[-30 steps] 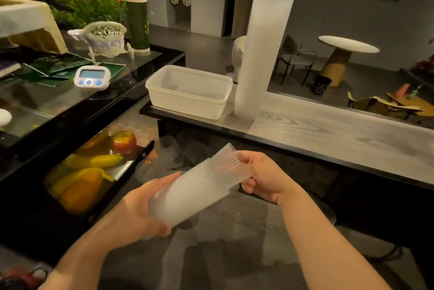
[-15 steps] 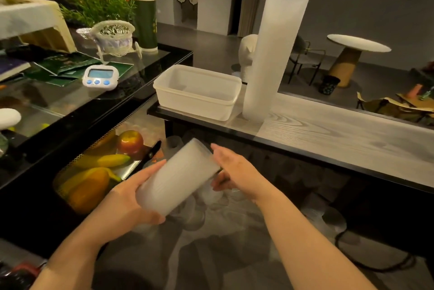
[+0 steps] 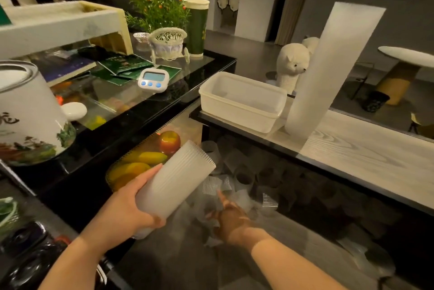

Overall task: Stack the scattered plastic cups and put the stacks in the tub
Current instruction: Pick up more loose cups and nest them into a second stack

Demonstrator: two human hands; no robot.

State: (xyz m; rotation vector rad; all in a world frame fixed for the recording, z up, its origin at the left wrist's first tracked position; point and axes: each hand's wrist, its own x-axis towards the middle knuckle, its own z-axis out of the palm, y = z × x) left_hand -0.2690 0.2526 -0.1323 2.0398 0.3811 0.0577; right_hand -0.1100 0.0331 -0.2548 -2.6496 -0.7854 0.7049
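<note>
Many loose cups [image 3: 244,178] lie scattered on the dim lower surface, just ahead of the right hand [image 3: 231,218], which reaches down among them, fingers extended and holding nothing. Left hand [image 3: 131,210] grips a stack of cups [image 3: 178,184], long axis tilted up and away, open mouth toward the scatter. Right hand is nearer the loose cups. Tub [image 3: 242,101] sits well beyond and above both hands, beside a tall stack [image 3: 328,73].

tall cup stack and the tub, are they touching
Cannot tell. In the head view the tall cup stack stands right beside the tub, but its base meets the tub's corner without a plain gap or contact.
</note>
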